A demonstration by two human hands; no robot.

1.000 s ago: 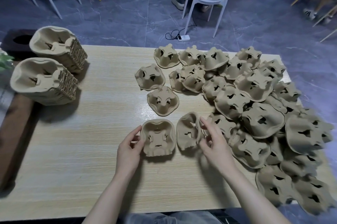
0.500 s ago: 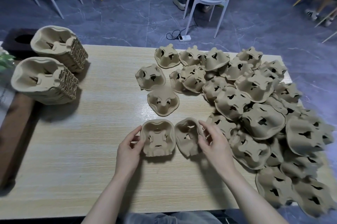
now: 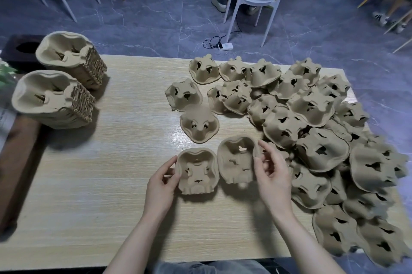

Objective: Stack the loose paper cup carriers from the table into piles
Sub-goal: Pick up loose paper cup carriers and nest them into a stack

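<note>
Both bare forearms come up from the bottom edge. Left hand [image 3: 161,186] has thumb and fingers curled around the left edge of a cup carrier [image 3: 197,171]. Right hand [image 3: 273,175] has fingers loosely bent, touching the right rim of a 2nd carrier [image 3: 236,160].

Right hand [image 3: 270,175] tipped carrier [image 3: 236,158] open-side up.

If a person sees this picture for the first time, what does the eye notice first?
First, the big heap of loose carriers covering the right side of the table. Next, near the front edge, the left hand holds one hollow-side-up carrier while the right hand grips a second carrier beside it. Two tall finished piles stand at the far left.
</note>
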